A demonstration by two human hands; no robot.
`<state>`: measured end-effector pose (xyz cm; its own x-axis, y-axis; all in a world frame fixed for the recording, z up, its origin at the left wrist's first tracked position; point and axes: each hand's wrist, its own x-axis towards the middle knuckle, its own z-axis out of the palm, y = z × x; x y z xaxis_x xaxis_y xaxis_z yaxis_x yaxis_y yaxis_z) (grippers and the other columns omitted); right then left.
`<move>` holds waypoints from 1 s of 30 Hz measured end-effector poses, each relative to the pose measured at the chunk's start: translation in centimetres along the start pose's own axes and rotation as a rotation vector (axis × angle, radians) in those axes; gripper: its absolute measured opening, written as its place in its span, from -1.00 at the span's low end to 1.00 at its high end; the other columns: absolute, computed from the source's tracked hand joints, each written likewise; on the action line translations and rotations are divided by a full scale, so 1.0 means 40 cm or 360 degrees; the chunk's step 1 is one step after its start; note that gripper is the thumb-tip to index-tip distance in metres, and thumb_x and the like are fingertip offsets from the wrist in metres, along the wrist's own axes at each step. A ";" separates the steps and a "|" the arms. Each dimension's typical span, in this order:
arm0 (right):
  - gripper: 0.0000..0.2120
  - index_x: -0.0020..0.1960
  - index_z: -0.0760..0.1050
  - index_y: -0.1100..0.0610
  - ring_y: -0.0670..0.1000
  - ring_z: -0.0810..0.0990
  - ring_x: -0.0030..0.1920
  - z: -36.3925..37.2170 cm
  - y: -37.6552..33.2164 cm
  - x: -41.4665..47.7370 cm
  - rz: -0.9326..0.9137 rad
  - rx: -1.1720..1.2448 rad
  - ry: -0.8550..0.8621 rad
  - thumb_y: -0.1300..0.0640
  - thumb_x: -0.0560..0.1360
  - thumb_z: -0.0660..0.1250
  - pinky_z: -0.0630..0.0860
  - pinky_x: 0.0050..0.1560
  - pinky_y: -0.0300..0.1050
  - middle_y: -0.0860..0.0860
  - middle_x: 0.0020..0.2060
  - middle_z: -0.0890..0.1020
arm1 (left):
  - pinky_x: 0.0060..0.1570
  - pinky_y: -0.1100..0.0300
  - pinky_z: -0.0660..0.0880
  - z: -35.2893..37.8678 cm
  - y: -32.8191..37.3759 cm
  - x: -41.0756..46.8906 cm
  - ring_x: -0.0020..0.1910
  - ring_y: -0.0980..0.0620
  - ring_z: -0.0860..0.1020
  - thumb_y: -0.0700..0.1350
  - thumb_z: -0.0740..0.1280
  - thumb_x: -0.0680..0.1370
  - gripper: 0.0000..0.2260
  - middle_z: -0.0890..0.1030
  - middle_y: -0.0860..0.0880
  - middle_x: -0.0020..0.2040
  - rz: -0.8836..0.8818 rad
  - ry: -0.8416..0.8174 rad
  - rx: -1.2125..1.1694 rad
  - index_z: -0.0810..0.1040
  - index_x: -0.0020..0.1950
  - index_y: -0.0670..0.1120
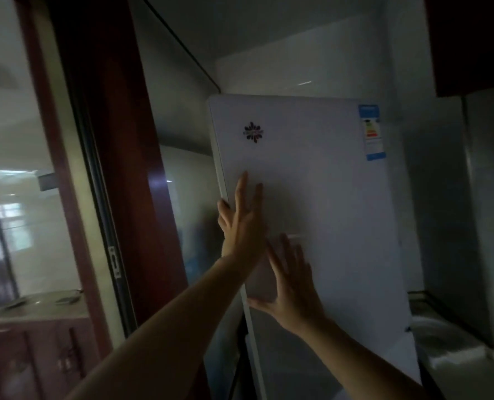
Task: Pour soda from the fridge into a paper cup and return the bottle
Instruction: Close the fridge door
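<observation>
White fridge door (pixel 326 197) bears left hand (pixel 241 223) and right hand (pixel 293 287) flat.

Tall white glossy fridge (pixel 326 183)

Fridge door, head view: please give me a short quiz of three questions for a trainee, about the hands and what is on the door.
1. True or false: both hands touch the white fridge door with straight fingers, and neither holds a bottle.
2. Which hand is higher on the door?
A. the left hand
B. the right hand
C. both are at the same height
3. Fill in: the coloured label is stuck near the door's upper ____ corner.

Key: 1 true; 2 A; 3 right.
</observation>
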<state>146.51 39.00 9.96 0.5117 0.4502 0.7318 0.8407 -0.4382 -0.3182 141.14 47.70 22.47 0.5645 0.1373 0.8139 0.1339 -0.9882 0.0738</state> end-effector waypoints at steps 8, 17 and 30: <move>0.33 0.59 -0.16 0.04 0.39 0.01 0.51 0.102 0.032 0.154 -0.0071 -0.0476 0.0031 -0.47 0.09 0.45 0.23 0.31 0.50 0.13 0.57 -0.10 | 0.19 -0.22 0.50 0.060 -0.101 0.073 0.34 -0.27 0.26 -0.31 0.51 0.38 0.12 -0.27 0.10 0.56 -0.0304 0.0299 -0.0395 -0.24 0.54 0.29; 0.25 0.55 -0.33 -0.10 0.29 -0.18 0.54 0.255 0.090 0.282 -0.0043 -0.0640 -0.0103 -0.35 0.22 0.48 0.15 0.39 0.43 0.01 0.57 -0.23 | -0.16 0.25 0.46 0.187 -0.292 0.195 0.03 -0.08 0.41 -0.29 0.55 0.36 0.16 0.21 -0.09 0.20 -0.0513 0.0132 -0.0725 -0.23 0.54 0.36; 0.17 0.59 -0.05 0.07 0.38 -0.05 0.52 0.438 0.152 0.411 0.0050 -0.0903 -0.0046 -0.20 0.20 0.55 0.20 0.31 0.49 0.16 0.57 -0.01 | -0.02 0.14 0.35 0.392 -0.513 0.358 -0.07 -0.10 0.40 -0.11 0.60 0.35 0.23 0.42 -0.22 0.24 -0.0300 -0.0029 -0.0669 -0.46 0.35 0.43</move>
<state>163.14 57.37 9.49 0.5463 0.4475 0.7080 0.6019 -0.7976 0.0397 159.25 71.01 23.56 0.5765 0.3145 0.7541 -0.1046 -0.8870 0.4498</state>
